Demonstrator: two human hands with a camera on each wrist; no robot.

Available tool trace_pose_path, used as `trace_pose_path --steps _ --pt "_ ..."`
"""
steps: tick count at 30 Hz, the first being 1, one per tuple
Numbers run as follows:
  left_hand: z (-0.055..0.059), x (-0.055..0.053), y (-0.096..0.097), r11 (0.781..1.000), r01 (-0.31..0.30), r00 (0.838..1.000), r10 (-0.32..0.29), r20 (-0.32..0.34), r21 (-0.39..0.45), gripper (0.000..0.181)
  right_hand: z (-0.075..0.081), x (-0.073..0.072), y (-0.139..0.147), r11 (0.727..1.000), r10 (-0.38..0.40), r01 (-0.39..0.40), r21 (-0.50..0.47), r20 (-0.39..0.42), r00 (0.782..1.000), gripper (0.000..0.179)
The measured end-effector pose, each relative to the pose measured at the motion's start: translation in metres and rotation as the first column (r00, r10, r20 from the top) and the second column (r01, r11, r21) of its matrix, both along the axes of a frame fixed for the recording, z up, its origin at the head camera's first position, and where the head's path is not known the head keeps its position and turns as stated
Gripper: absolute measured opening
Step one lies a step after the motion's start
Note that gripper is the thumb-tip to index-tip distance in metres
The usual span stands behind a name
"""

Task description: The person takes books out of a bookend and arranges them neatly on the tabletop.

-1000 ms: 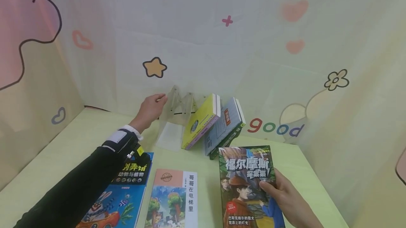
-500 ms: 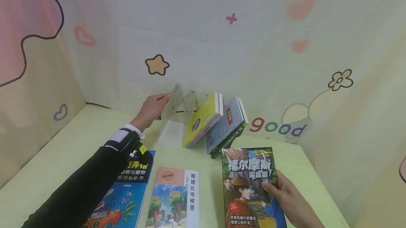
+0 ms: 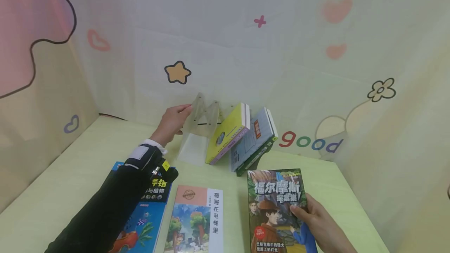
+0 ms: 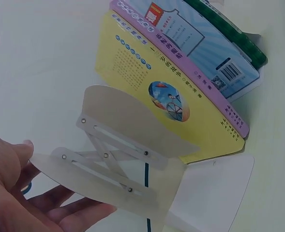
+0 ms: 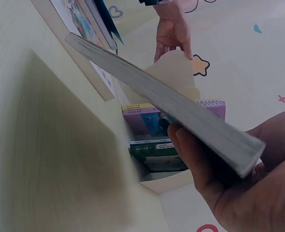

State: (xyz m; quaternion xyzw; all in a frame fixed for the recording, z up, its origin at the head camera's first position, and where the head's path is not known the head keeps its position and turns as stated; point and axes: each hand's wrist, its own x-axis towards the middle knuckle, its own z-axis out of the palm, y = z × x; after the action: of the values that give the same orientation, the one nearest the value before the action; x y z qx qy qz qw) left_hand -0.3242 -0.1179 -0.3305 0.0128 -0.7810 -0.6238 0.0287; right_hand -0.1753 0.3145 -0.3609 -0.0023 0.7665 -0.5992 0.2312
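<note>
My left hand (image 3: 172, 124) pinches the left side panel of a whitish expandable bookend (image 3: 198, 128). In the left wrist view, the thumb lies at the panel's edge and the fingers (image 4: 79, 217) are partly behind it. A yellow book (image 3: 225, 137) with a purple-edged one leans inside the bookend, beside a light-blue book (image 3: 251, 139) and a dark green one (image 3: 254, 159). My right hand (image 3: 323, 221) holds a detective comic-style paperback (image 3: 275, 206), thumb on its cover, above the table. In the right wrist view, its page edges (image 5: 171, 104) face the camera.
A blue children's book (image 3: 151, 221) lies at the front left, partly under my left sleeve (image 3: 102, 210). Right of it lies a pink-and-white book (image 3: 197, 218). Patterned fabric (image 3: 225, 49) encloses the pale table (image 3: 81, 155) at the back and sides.
The head view has turned slightly left, shifting the scene rightward. The paperback in my right hand has dipped a little. My left hand stays at the bookend's panel.
</note>
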Motion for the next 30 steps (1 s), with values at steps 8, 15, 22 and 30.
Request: trace_pose_path --steps 8,15,22,30 --pt "0.000 0.003 0.002 0.999 -0.039 0.999 0.038 0.011 0.028 0.050 -0.010 0.002 -0.001 1.000 -0.008 0.008 0.011 0.030 1.000 0.065" --pt "0.003 0.005 0.008 0.995 -0.100 0.994 0.100 0.033 0.009 0.049 -0.017 0.002 -0.006 0.999 -0.011 0.009 0.036 0.049 0.999 0.062" --pt "0.004 0.007 0.008 0.995 -0.099 0.995 0.098 0.032 0.030 0.051 -0.026 0.007 -0.010 0.998 0.030 -0.032 0.047 0.051 0.998 0.063" --pt "0.003 0.008 0.011 0.991 -0.119 0.992 0.116 0.037 0.064 0.048 -0.032 0.009 -0.013 0.993 0.046 -0.053 0.110 0.065 0.997 0.066"
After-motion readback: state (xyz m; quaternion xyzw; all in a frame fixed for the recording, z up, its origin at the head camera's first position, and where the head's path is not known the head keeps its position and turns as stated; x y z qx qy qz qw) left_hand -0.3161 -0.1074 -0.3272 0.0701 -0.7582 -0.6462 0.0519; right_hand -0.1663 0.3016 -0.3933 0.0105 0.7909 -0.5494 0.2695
